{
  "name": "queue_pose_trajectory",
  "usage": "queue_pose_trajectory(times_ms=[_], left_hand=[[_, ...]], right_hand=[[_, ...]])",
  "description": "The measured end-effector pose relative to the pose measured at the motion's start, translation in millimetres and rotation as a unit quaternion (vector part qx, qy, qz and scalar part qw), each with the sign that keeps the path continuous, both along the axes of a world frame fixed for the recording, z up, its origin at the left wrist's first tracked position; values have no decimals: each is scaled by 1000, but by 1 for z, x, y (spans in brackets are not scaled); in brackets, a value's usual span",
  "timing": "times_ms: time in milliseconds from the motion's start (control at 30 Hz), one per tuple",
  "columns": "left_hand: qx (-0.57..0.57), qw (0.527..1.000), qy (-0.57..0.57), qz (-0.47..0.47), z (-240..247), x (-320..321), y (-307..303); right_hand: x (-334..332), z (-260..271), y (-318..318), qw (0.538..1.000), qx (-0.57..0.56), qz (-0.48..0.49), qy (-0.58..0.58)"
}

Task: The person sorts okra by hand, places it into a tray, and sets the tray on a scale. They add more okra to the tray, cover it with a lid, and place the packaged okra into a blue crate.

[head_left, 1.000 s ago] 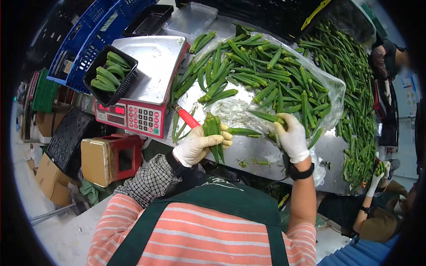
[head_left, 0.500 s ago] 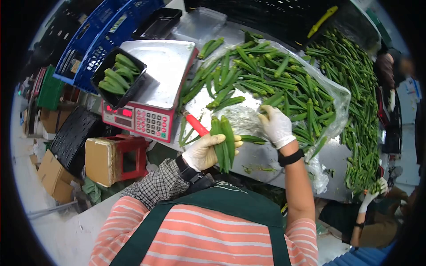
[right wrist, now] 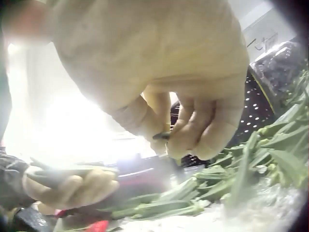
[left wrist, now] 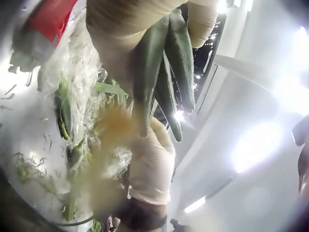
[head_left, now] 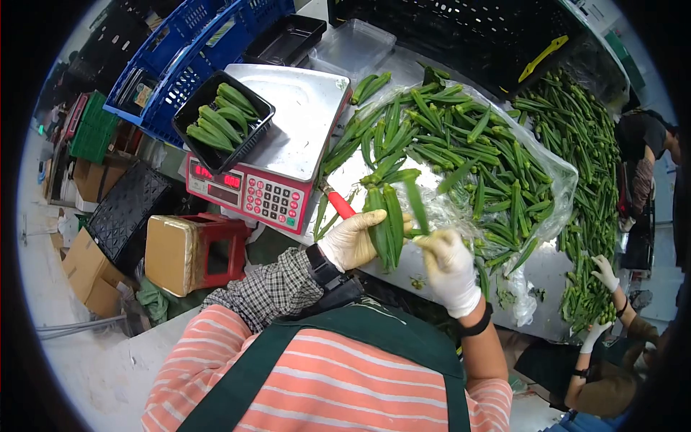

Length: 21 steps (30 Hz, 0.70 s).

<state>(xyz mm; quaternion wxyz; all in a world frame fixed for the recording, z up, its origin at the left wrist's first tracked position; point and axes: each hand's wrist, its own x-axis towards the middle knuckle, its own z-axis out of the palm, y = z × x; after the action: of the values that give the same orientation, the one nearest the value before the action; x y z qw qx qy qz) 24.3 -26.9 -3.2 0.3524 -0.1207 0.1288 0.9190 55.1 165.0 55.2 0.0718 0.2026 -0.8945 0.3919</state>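
Right over the near edge of the grey metal tabletop (head_left: 547, 266) is the small fan of long, ridged green okra pods (head_left: 389, 227) being gathered. They're in the white-gloved left hand (head_left: 353, 241), fingers wrapped round the middle and thumb across the front. The left wrist view shows the tapered tips sticking out free, which is how I'd want it: firm enough that nothing slides, loose enough not to bruise the ridges.

The white-gloved right hand (head_left: 452, 270) is just beside it, fingers curled in a pinch on what looks like a single blurred green pod (head_left: 415, 205). Can't tell which end it's got. My advice: turn that pod to line up with the others before tucking it in, and ease the left thumb only a touch so the rest don't drop. Give each one a quick look for damage too.

Next to the left hand there's a slim tool with a bright red handle (head_left: 340, 204), so I'd keep the knuckles off it. Past that, on the red-and-silver digital scale (head_left: 270, 201), sits a black plastic tray (head_left: 248, 153) with pods laid roughly side by side, a decent pattern to copy. Further out, the big loose heap of green okra (head_left: 468, 137) lies on crinkled clear plastic sheeting (head_left: 565, 169); picking from the near side should save reaching.
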Motion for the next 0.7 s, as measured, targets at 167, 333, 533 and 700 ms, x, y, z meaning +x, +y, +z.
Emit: queue_pose_trajectory(times_ms=[167,333,533,700], left_hand=[[4,998,55,7,15,-3,-3],[-14,999,43,2,22,-3,-13],[-68,997,34,9,25,-5,-31],[-83,991,93,56,36,-3,-45]], right_hand=[[13,2,-21,998,-37,44,-26],[17,3,-35,997,-37,50,-36],[21,7,-47,968,-153,12,-198],[3,10,-82,955,-205,-41,-209]])
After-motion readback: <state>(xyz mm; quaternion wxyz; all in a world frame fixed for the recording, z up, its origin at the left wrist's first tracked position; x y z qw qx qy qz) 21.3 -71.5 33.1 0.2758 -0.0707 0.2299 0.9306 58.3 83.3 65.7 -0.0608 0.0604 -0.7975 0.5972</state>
